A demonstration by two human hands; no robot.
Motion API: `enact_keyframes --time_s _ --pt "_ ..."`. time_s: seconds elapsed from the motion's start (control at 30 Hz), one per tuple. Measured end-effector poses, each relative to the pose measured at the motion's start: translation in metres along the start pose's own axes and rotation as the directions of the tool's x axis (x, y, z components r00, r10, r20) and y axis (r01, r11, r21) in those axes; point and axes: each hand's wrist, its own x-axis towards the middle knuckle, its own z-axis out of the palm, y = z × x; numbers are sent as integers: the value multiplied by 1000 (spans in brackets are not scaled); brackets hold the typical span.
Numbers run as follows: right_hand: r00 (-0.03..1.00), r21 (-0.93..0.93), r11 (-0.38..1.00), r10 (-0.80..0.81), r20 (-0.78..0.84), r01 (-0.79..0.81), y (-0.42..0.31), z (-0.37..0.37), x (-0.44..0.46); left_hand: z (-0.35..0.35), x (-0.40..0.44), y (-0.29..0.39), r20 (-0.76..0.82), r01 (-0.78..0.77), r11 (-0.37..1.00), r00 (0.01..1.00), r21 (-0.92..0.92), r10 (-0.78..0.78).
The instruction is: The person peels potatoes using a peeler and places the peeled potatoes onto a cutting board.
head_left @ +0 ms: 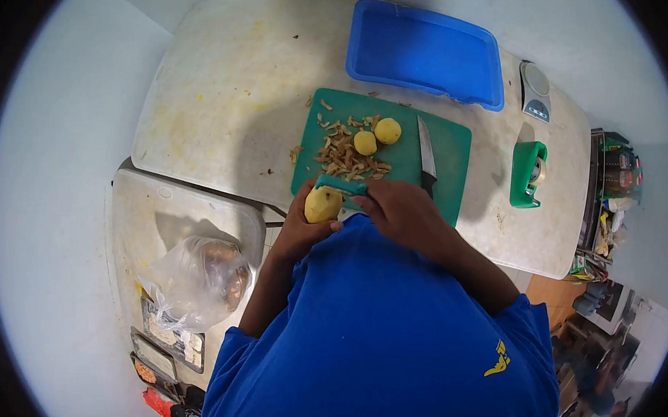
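My left hand (303, 228) is closed around a mostly peeled potato (323, 204), held just off the near edge of the green cutting board (449, 147). In my right hand (395, 209) is a green peeler (340, 184), its head lying against the top of that potato. Two peeled yellow potatoes (387, 131) rest on the board beside a heap of brown peelings (344, 154). To their right lies a knife (426, 152), blade pointing away from me and its black handle partly behind my right arm.
Beyond the board sits a blue tray (424, 48). A kitchen scale (535, 91) and a green tape dispenser (526, 175) stand at the right. On the lower left table are a clear plastic bag (195, 281) with brown contents and some dark trays (174, 331).
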Motion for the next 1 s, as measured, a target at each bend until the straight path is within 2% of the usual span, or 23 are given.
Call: enact_keyframes --time_s 0.07,0.17,0.27,0.37,0.47,0.57,0.67,0.7,0.77,0.83,0.9,0.97,1.0 --pt "999 -11 1000 8 46 -7 -5 0 -1 8 -1 3 -31 -7 998 999 61 9" --pt "998 -19 1000 9 68 -7 -11 0 -1 14 -5 12 -105 120 993 988 20 -117" --pt "997 -37 999 12 76 -9 -11 2 -2 13 -5 15 -134 199 977 973 79 -188" --pt "999 -42 999 -8 42 10 -11 9 -6 17 -6 12 -136 126 989 984 79 -114" --pt "1000 -44 999 13 12 -12 -9 10 -9 14 -10 12 -106 129 986 987 102 -118" --pt "992 -97 988 123 0 -122 12 8 0 14 -14 9 -45 -42 981 998 191 52" --pt "982 -117 976 188 34 -183 12 -7 3 26 -18 27 2 -82 987 997 135 82" --pt "978 -111 975 202 60 -194 7 -10 1 25 -20 28 -31 -7 994 999 106 11" --pt "994 -48 993 105 2 -105 1 -5 -2 21 -14 31 -73 133 990 989 45 -130" --pt "997 0 998 69 -41 -69 -1 -5 -2 10 -8 18 44 168 977 986 -129 -163" --pt "995 46 996 82 -55 -80 1 -3 4 6 -6 5 60 179 941 984 -288 -168" --pt "982 77 992 109 -155 -98 21 7 10 10 -7 -6 -27 137 892 986 -431 -165" --pt "972 93 990 124 -201 -107 37 16 14 3 -6 -13 -36 105 900 991 -423 -132"
